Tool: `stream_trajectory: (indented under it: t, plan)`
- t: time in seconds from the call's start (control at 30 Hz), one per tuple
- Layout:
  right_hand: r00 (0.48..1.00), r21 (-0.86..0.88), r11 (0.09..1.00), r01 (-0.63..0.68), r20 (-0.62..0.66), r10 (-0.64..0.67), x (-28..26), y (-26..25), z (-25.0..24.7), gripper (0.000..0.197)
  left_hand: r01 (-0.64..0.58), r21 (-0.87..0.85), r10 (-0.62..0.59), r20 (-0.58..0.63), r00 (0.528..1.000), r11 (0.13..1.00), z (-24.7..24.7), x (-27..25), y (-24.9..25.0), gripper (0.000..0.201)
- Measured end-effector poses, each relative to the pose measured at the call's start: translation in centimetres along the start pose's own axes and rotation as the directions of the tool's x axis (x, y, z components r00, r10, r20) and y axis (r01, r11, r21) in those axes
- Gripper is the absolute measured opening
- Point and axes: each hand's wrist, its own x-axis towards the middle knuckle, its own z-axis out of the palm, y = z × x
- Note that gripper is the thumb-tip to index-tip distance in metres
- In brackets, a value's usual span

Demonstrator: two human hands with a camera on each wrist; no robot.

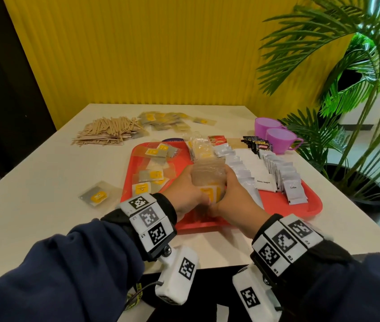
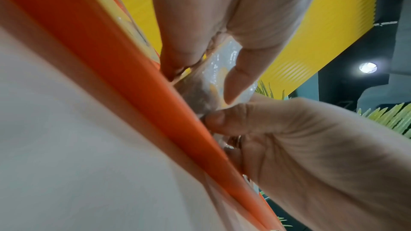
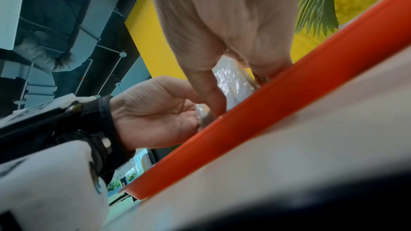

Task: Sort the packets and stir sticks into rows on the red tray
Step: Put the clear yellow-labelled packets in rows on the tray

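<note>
Clear-wrapped yellow packets [image 1: 208, 182] stand as a stack on the red tray [image 1: 312, 206], clamped between my left hand [image 1: 185, 190] and right hand [image 1: 235, 196], I judge to square their edges. Beyond the grip their row continues; right of it stand white sachets [image 1: 242, 169], left lie loose packets [image 1: 150, 176].

the right hand [image 3: 224, 29] hangs from twelve o'clock, its thumb and fingers closed on a clear crinkled packet [image 3: 231, 80] that stands just behind the near rim of the red tray [image 3: 278, 94]. that rim runs from seven o'clock up to two o'clock. the left hand [image 3: 153, 113] comes in from nine o'clock and holds the packet's lower end. pale table [image 3: 289, 155] fills five o'clock; palm leaves [image 3: 315, 3] hang at one o'clock.
</note>
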Motion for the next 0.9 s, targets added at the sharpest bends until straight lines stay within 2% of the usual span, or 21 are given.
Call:
stream_trajectory:
  t: [0.1, 0.2, 0.37, 0.47, 0.6, 0.63, 0.7, 0.73, 0.9]
  plan:
    - [0.999, 0.043, 0.999, -0.033, 0.018, 0.033, 0.0, 0.3, -0.1, 0.116, 0.046, 0.021, -0.046, 0.003, 0.999, 0.999, -0.4, 0.1, -0.5, 0.097]
    - [0.998, 0.07, 0.996, -0.051, 0.043, 0.048, 0.1, 0.2, -0.1, 0.117, 0.025, 0.067, -0.028, 0.044, 0.999, 0.997, -0.4, -0.1, -0.2, 0.079]
    - [0.991, 0.07, 0.993, -0.09, 0.108, 0.082, 0.7, -0.9, -0.7, 0.106, 0.039, 0.116, -0.043, 0.033, 0.999, 0.992, 0.1, -0.1, 0.9, 0.05]
    - [0.987, 0.092, 0.987, -0.129, 0.11, 0.118, 1.3, -1.1, -0.9, 0.103, 0.035, 0.08, -0.034, -0.013, 0.999, 0.996, 0.4, 0.2, 1.5, 0.049]
    - [0.983, 0.141, 0.976, -0.168, 0.1, 0.154, 1.5, -1.1, -0.6, 0.081, 0.068, 0.048, -0.066, -0.045, 0.997, 0.997, 0.3, 0.5, 1.0, 0.053]
    - [0.98, 0.128, 0.975, -0.182, 0.098, 0.171, 1.4, -0.9, -0.3, 0.083, 0.073, 0.043, -0.071, -0.045, 0.996, 0.996, 0.3, 0.4, 0.8, 0.056]
    - [0.977, 0.091, 0.976, -0.196, 0.104, 0.186, 1.4, -0.5, 0.1, 0.101, 0.064, 0.033, -0.062, -0.049, 0.997, 0.997, 0.3, 0.3, 0.7, 0.051]
    - [0.977, 0.076, 0.979, -0.191, 0.106, 0.183, 1.3, -0.4, 0.2, 0.104, 0.069, 0.026, -0.067, -0.054, 0.996, 0.997, 0.2, 0.2, 0.6, 0.049]
    - [0.977, -0.053, 0.978, -0.201, 0.061, 0.204, 0.6, -0.8, -0.1, 0.104, 0.089, 0.032, -0.087, -0.06, 0.994, 0.995, 0.3, 0.1, 0.5, 0.041]
